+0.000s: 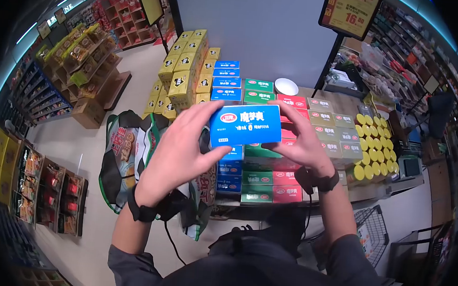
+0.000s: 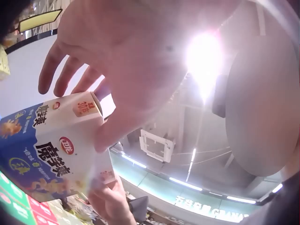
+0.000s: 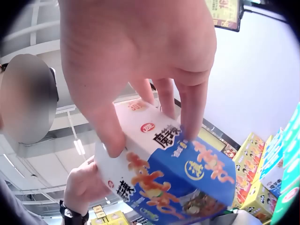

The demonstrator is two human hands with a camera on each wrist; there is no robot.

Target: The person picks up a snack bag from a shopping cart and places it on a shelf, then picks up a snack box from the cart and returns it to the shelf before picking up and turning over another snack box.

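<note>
Hands meet at chest height over a shop display, both clamped on one blue carton (image 1: 245, 124) held level between them. The left hand (image 1: 178, 152) takes the carton's left end, thumb under the lower edge and fingers reaching up behind it; the right hand (image 1: 302, 140) wraps the right end, fingers spread across the back. In the left wrist view the left palm fills the frame, the thumb pressing the white end flap while the fingertips stand slightly off it. In the right wrist view the right hand's thumb and two fingers press down on the top of the carton.

Much of the carton's back is covered by the fingers, and glare from a ceiling lamp (image 2: 204, 55) washes out part of the left wrist view. The carton's small print is too fine to read.

Just beyond the hands lie stacked boxes (image 1: 261, 174) in blue, green, red and tan rows on a low stand. Beyond the left hand rise yellow cartons (image 1: 184, 68), and beside the right hand yellow-lidded tubs (image 1: 374, 148). Below the left hand stands a patterned bag (image 1: 124, 157) on the pale floor. Snack shelves (image 1: 45, 188) line the aisle.
</note>
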